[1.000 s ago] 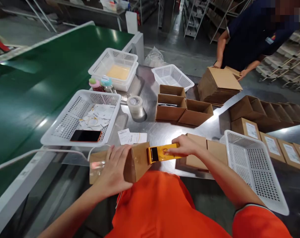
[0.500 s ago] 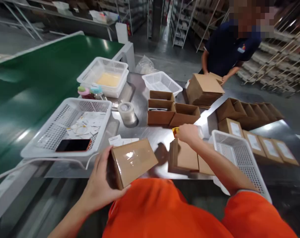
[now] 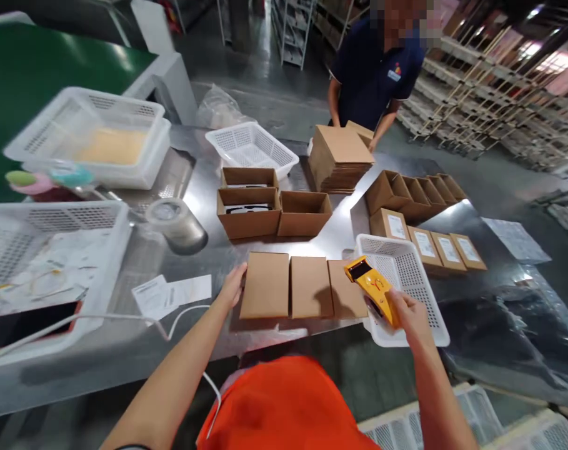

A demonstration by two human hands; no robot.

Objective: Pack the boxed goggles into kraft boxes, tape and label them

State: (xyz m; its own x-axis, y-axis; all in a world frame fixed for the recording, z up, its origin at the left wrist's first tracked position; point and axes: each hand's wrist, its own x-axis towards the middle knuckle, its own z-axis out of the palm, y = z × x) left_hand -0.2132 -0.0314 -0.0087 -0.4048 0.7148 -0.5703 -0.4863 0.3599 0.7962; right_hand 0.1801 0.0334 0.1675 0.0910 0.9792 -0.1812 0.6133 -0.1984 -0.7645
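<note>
My left hand (image 3: 234, 286) rests against the left side of a closed cardboard box (image 3: 265, 285), its fingers partly hidden by that side. Two more closed boxes stand in line with it: a middle box (image 3: 312, 287) and a right box (image 3: 347, 290). A yellow tape dispenser (image 3: 373, 282) is gripped in my right hand (image 3: 409, 315), tilted above the right box and the edge of a white basket (image 3: 436, 312). Behind the row stand open cardboard boxes (image 3: 305, 224); dark items show inside one open box (image 3: 249, 225).
Tape rolls (image 3: 175, 225), paper slips (image 3: 187, 292) and a white cable (image 3: 138, 317) lie to the left. A basket (image 3: 117, 244) holds papers and a phone (image 3: 28, 325). Labelled boxes (image 3: 424, 244) stand right. Across the table a co-worker (image 3: 377, 75) holds stacked cardboard (image 3: 342, 156).
The box from my left hand now stands on the table at the left of the row. My right hand has brought the tape dispenser right and nearer me. The view has shifted right.
</note>
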